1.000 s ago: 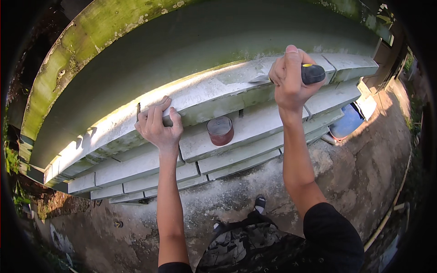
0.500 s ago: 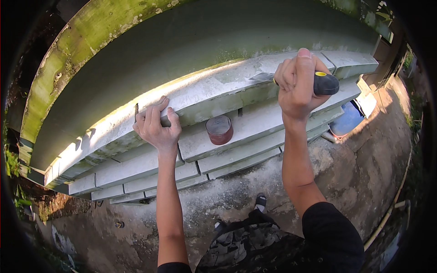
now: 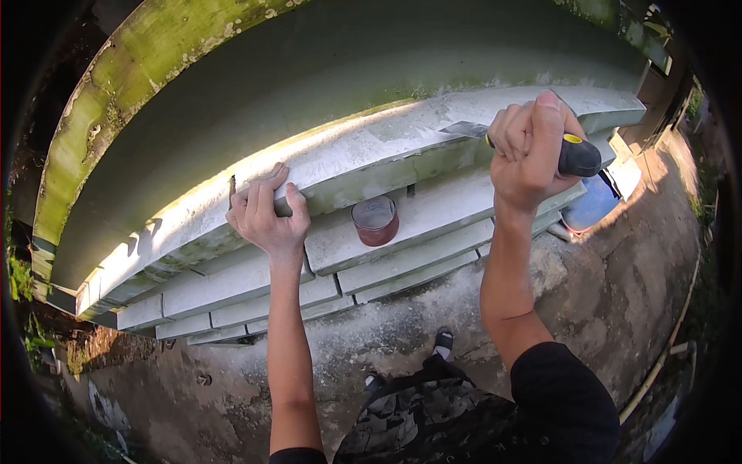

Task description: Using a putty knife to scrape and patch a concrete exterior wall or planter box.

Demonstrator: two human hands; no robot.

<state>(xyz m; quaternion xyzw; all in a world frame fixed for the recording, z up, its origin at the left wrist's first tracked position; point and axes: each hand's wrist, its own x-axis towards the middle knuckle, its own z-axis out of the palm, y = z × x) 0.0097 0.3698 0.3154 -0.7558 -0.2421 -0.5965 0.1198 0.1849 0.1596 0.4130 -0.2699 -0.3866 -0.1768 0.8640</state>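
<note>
My right hand [image 3: 533, 151] is wrapped round the black-and-yellow handle of a putty knife [image 3: 465, 129], thumb up along the top. Its metal blade points left, low over the pale, whitish top ledge [image 3: 363, 147]; I cannot tell whether it touches. Farther left, my left hand [image 3: 269, 213] rests on the same ledge, fingers spread over its edge beside a dark notch. That hand is dusty and holds nothing. Between both hands, one step lower, stands a round reddish tin [image 3: 375, 220] with a grey inside.
Green-stained wall [image 3: 100, 100] curves behind the ledge. Several pale stepped slabs [image 3: 410, 259] with dark joints descend toward me. A blue container [image 3: 591, 203] stands at the right. My feet are on rough concrete ground [image 3: 371, 325], and a long pole [image 3: 657, 363] lies at the far right.
My right hand has slid to the right and slightly nearer with the putty knife, its blade shifting right along the ledge. My left hand has stayed in place.
</note>
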